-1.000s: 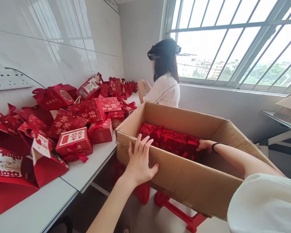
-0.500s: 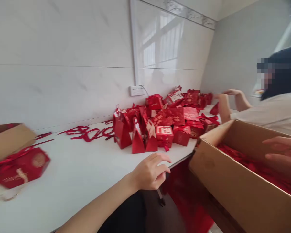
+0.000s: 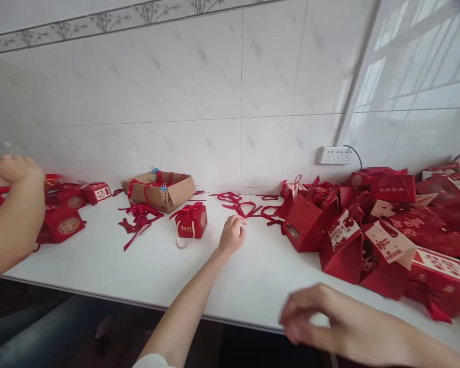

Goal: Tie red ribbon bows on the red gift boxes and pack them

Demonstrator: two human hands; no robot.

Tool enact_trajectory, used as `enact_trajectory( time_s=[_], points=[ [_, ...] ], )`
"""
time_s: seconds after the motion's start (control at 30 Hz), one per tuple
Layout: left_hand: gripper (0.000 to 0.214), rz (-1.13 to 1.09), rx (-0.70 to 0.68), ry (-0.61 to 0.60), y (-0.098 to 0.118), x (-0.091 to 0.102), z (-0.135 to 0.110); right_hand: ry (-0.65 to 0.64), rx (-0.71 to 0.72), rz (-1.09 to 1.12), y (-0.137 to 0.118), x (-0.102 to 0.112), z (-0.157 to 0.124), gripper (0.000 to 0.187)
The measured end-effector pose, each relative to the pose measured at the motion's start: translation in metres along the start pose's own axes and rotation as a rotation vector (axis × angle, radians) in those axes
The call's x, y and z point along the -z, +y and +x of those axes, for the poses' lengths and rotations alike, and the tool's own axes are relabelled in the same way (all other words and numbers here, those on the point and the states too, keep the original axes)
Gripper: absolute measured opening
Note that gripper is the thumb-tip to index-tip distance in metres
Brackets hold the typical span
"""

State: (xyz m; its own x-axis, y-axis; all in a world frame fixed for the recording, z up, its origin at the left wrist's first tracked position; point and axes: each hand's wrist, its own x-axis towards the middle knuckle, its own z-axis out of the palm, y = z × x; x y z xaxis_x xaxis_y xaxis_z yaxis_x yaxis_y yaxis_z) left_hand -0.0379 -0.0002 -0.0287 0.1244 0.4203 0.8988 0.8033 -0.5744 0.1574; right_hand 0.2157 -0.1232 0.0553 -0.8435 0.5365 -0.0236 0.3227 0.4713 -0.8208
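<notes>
My left hand (image 3: 233, 235) is over the white table, fingers loosely curled and a little apart, with nothing visible in them. Just left of it stands a small red gift box (image 3: 191, 225) with a ribbon bow on top and a pale rope handle hanging down its front. Closer to me, at the table's front edge, my right hand (image 3: 322, 319) is bent with thumb and fingers curled toward each other. Motion smears its fingertips, so whether they hold anything is unclear. Several red gift boxes (image 3: 304, 225) are piled to the right.
An open cardboard box (image 3: 180, 191) with red ribbons stands by the wall, more loose ribbon (image 3: 140, 217) beside it. Another person's arm (image 3: 17, 220) reaches in at far left near more red boxes (image 3: 63, 225). A power strip (image 3: 334, 155) is on the wall.
The view has swung left, away from the large carton and the person at right. My right hand has come out from over the carton; my left is now near the single gift box.
</notes>
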Motion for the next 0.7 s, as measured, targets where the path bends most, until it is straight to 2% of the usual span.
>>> enact_trajectory(
  time_s=[0.03,0.07,0.17,0.2,0.27,0.33,0.4,0.57,0.7],
  points=[
    [0.023,0.018,0.032,0.033,-0.004,0.001,-0.004,0.002,0.024,0.052,-0.001,0.002,0.028,0.025],
    [0.022,0.033,0.06,0.064,-0.007,0.004,-0.007,0.066,0.06,0.114,0.002,0.004,0.055,0.03],
    [0.02,0.081,0.134,0.169,-0.016,0.019,-0.009,0.422,0.103,0.187,0.028,0.007,0.122,0.034],
    [0.021,0.106,0.175,0.228,-0.019,0.026,-0.007,0.571,0.081,0.206,0.041,0.006,0.139,0.036],
    [0.025,0.14,0.374,0.44,-0.028,0.042,-0.003,0.688,0.039,0.227,0.066,0.0,0.163,0.039],
    [0.034,0.149,0.65,0.697,-0.037,0.058,0.002,0.685,-0.01,0.236,0.086,-0.006,0.176,0.037],
    [0.038,0.141,0.877,0.879,-0.048,0.071,0.005,0.635,-0.046,0.239,0.097,-0.012,0.18,0.033],
    [0.023,0.069,1.16,1.025,-0.072,0.084,-0.001,0.545,-0.07,0.229,0.099,-0.014,0.174,0.022],
    [0.025,-0.075,1.267,1.01,-0.078,0.087,-0.009,0.537,-0.067,0.25,0.098,-0.011,0.173,0.023]
  ],
)
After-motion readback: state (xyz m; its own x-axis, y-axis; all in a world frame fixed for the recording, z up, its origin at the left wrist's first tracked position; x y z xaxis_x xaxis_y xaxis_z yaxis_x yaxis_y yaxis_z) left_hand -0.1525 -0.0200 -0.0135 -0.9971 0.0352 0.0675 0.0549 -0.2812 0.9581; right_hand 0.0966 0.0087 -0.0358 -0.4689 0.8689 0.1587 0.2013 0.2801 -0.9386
